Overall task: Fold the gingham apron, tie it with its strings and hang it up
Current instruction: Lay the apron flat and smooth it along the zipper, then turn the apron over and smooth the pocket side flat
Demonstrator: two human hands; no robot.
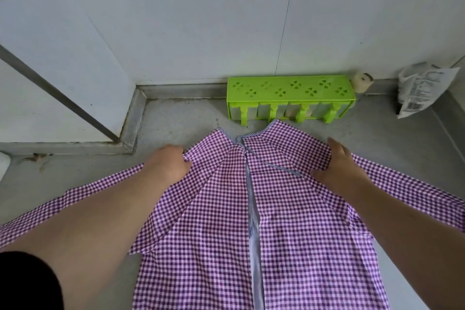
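Two bare forearms of mine reach out from the near edge over the apron (289, 221), which lies spread flat on the grey bench (176, 118), its checked cloth running from just under me up to the neckline at the far end, with a sleeve-like wing stretching off to each side. Down the middle runs the open back seam, and a thin string (281, 167) trails across the cloth beside my right hand. I judge I am at the very start of the folding: the garment is laid out and smoothed, nothing is doubled over yet, and tying and hanging are well ahead. My left hand (169, 162) has its fingers curled into the cloth near the left shoulder, pinching up a small ridge of fabric. My right hand (338, 165) rests on the right shoulder with the fingers reaching over the far edge and the thumb lying on top; it looks like a hold on that edge, though the fingertips are hidden. The next move, I think, calls for lifting both shoulders together and bringing them evenly inward or toward me, keeping the strings free for later. Beyond the neckline a green rack (290, 94) stands against the wall, a plastic bag (425, 88) off to its right.
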